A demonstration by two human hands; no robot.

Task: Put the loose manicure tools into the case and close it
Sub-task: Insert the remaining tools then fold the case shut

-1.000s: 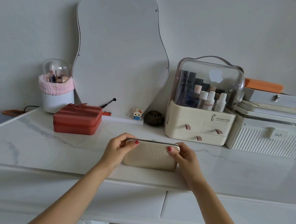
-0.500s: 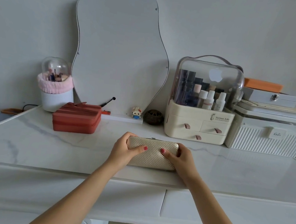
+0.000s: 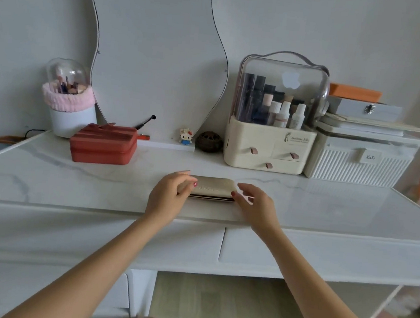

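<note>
left hand (image 3: pixel 168 196): fingers curled on case's left end, holding it
case (image 3: pixel 212 188): gold, flat on desk (image 3: pixel 73 184) centre, appears shut
right hand (image 3: pixel 256 204): relaxed open, thumb touching right end
tip: press lid evenly, confirm clasp latched, no loose tools visible

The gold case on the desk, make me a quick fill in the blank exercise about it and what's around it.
1. The gold case lies flat on the white desk with its lid ____.
2. The left hand touches the case at its ____ end.
3. The box behind the left hand is ____ in colour.
4. The right hand has its fingers ____.

Missing words: closed; left; red; straight
</note>
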